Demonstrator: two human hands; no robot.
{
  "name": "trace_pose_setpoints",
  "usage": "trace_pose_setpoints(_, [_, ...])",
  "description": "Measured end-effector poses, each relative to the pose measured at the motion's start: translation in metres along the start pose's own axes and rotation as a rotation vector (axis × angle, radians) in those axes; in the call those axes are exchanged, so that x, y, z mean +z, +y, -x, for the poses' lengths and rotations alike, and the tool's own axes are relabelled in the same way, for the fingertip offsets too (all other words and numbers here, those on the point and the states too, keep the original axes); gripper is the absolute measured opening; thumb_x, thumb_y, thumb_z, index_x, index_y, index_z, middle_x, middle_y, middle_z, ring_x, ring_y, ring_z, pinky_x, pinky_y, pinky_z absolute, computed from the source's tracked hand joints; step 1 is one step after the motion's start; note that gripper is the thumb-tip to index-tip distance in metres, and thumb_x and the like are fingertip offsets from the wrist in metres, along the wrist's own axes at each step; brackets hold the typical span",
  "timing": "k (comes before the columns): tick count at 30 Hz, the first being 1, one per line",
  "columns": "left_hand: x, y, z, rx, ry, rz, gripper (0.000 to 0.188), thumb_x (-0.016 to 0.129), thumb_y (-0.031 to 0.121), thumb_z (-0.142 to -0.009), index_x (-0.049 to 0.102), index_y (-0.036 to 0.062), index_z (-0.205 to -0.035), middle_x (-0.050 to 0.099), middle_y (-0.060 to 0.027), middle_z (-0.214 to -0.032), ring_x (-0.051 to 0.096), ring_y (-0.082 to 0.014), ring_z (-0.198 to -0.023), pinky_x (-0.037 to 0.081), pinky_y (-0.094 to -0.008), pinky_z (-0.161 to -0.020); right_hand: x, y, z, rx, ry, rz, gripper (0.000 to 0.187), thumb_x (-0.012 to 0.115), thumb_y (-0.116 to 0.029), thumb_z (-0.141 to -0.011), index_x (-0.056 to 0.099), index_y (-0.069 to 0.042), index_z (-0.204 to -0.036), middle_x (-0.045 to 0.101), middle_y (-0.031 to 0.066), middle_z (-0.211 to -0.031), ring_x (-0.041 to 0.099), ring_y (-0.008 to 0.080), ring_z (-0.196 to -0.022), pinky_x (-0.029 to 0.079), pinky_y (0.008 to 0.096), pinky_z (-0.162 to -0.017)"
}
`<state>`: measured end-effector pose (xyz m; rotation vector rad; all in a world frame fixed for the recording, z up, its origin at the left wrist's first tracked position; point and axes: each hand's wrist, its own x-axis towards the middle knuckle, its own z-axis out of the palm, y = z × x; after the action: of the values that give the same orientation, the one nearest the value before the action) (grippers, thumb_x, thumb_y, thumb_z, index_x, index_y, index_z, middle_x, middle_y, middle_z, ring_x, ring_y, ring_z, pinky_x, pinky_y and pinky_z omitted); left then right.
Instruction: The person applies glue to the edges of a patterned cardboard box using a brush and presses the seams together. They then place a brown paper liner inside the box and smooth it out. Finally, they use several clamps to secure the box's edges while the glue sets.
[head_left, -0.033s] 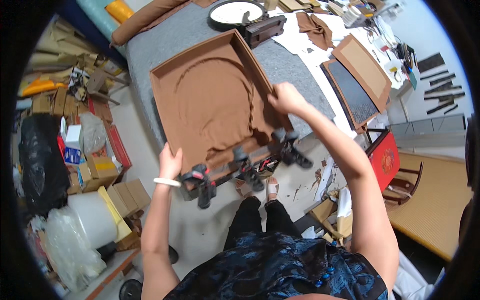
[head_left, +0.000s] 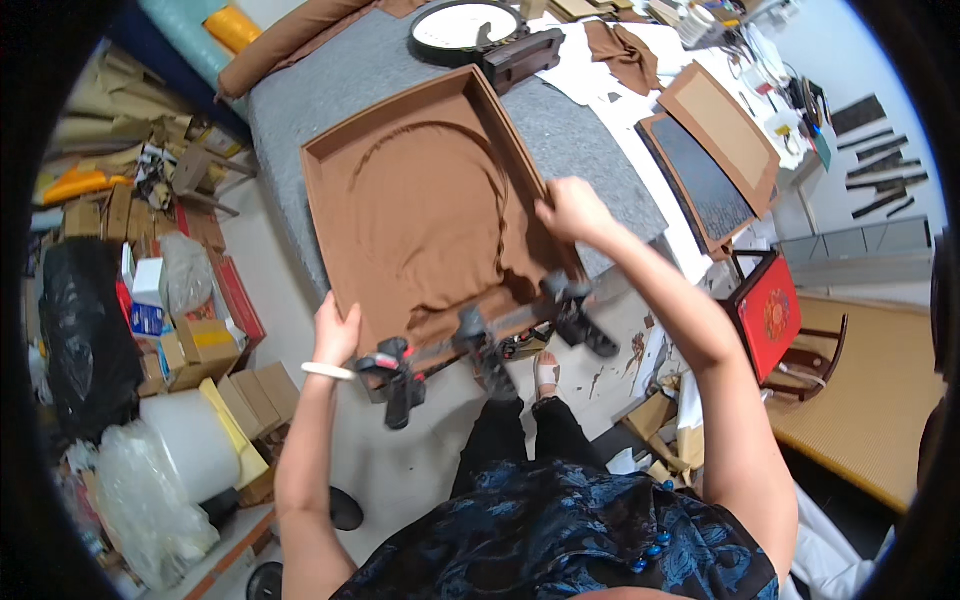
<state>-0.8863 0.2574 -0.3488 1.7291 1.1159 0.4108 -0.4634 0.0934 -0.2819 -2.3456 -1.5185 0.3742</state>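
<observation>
A square, shallow box (head_left: 400, 112) covered in brown cloth is held tilted at the near edge of the grey table. Loose brown cloth (head_left: 430, 210) lines its inside, wrinkled around a large round recess. My left hand (head_left: 337, 330), below a white bangle (head_left: 329, 371), grips the box's near left corner, thumb on the rim. My right hand (head_left: 575, 210) is closed over the right wall. Along the near side sit three black spring clamps: one (head_left: 393, 380) by my left hand, a blurred one (head_left: 482, 350) in the middle, another (head_left: 578, 312) near the right corner.
On the grey cloth-topped table (head_left: 345, 65) lie a round white-faced frame (head_left: 465, 32), a dark wooden piece (head_left: 522, 58) and brown cloth scraps (head_left: 622, 55). A dark panel (head_left: 695, 180) rests at right. Cartons (head_left: 205, 342) crowd the left floor; a red-seated chair (head_left: 768, 318) stands right.
The box and its clamps shift slightly downward and toward me in the view. Both hands keep their grip on it.
</observation>
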Motion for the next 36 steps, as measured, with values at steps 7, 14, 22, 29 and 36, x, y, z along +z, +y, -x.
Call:
trace_pose_setpoints(7, [-0.048, 0.068, -0.108, 0.178, -0.573, -0.333, 0.047, 0.064, 0.018, -0.097, 0.054, -0.0041, -0.137, 0.067, -0.0166, -0.128, 0.062, -0.0211, -0.119, 0.050, -0.0365, -0.102, 0.038, -0.070, 0.162, 0.369, 0.302, -0.094, 0.030, 0.065, -0.020, -0.088, 0.060, 0.007, -0.079, 0.064, 0.0275, -0.066, 0.066, 0.0447, -0.063, 0.055, 0.0530, -0.062])
trace_pose_setpoints(14, [-0.025, 0.080, -0.258, 0.281, -0.625, -0.764, 0.051, 0.061, 0.014, -0.102, 0.045, -0.0018, -0.148, 0.060, -0.0142, -0.141, 0.055, -0.0215, -0.129, 0.041, -0.0351, -0.111, 0.094, -0.134, 0.192, 0.536, 0.137, -0.814, 0.045, 0.066, -0.029, -0.095, 0.060, 0.011, -0.114, 0.069, 0.0289, -0.084, 0.071, 0.0413, -0.081, 0.057, 0.0482, -0.075])
trace_pose_setpoints(22, [-0.089, 0.213, -0.131, 0.372, -0.117, -0.523, 0.063, 0.067, 0.030, -0.099, 0.042, 0.0099, -0.153, 0.057, -0.0160, -0.143, 0.058, -0.0256, -0.127, 0.043, -0.0400, -0.111, 0.188, -0.009, 0.323, 0.343, -0.266, -0.444, 0.019, 0.058, -0.019, -0.092, 0.071, -0.005, -0.088, 0.070, 0.0204, -0.077, 0.069, 0.0408, -0.075, 0.056, 0.0525, -0.074])
trace_pose_setpoints(29, [0.066, 0.064, 0.194, 0.023, 0.235, 0.425, 0.054, 0.063, 0.023, -0.098, 0.047, 0.0039, -0.146, 0.061, -0.0160, -0.135, 0.062, -0.0259, -0.117, 0.046, -0.0440, -0.108, 0.421, 0.164, 0.347, 0.384, -0.578, -0.109, 0.020, 0.061, -0.014, -0.084, 0.073, -0.005, -0.097, 0.070, 0.0228, -0.099, 0.069, 0.0387, -0.097, 0.056, 0.0465, -0.088])
trace_pose_setpoints(36, [0.318, -0.141, 0.229, -0.676, -0.492, 0.590, 0.044, 0.060, 0.016, -0.100, 0.050, 0.0011, -0.141, 0.065, -0.0151, -0.128, 0.066, -0.0249, -0.110, 0.050, -0.0429, -0.104, 0.543, 0.250, 0.225, 0.356, -0.361, 0.171, 0.081, 0.074, -0.023, -0.082, 0.036, -0.014, -0.154, 0.034, 0.0152, -0.153, 0.041, 0.0342, -0.137, 0.047, 0.0527, -0.106])
